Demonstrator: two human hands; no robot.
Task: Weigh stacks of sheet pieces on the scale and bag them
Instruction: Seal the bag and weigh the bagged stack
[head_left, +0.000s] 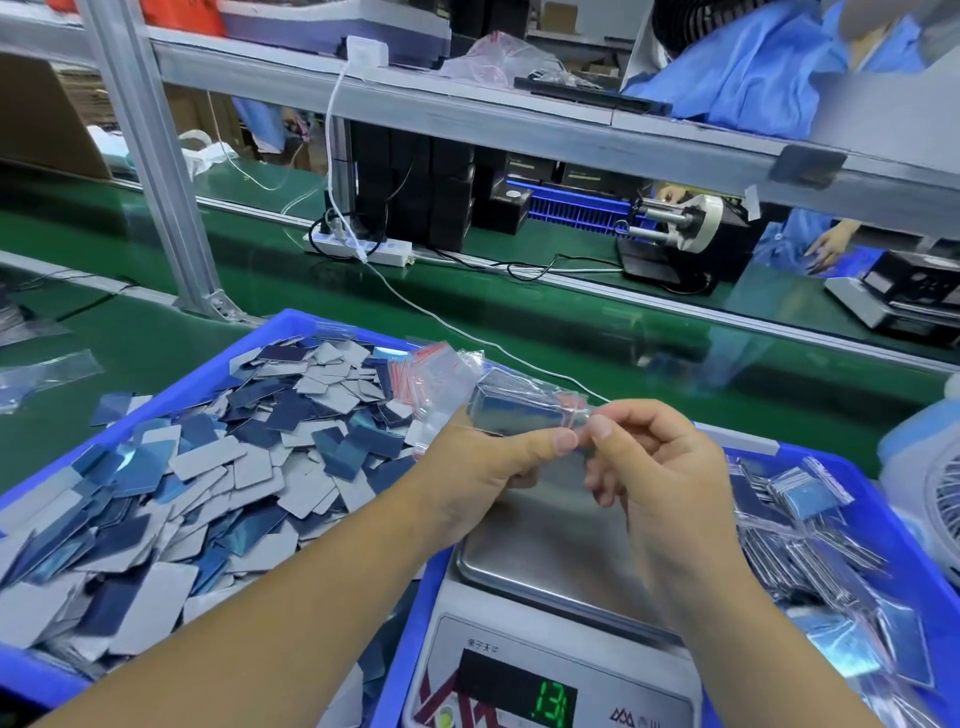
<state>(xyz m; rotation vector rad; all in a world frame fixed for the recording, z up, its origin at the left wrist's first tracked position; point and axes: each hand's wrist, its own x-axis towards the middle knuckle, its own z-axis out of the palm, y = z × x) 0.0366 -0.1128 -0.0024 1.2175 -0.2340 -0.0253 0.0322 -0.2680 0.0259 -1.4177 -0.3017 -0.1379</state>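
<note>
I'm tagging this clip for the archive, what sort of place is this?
Most likely a factory packing line. A green conveyor belt runs under an aluminium-framed shelf, a blue bin is heaped with loose sheet pieces, and a digital scale sits below both hands, which hold a small bagged stack.

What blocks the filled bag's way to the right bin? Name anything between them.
Nothing visible does. Both hands, left hand and right hand, hold the filled bag above the scale pan; the bin of bagged stacks lies open just to the right.
</note>
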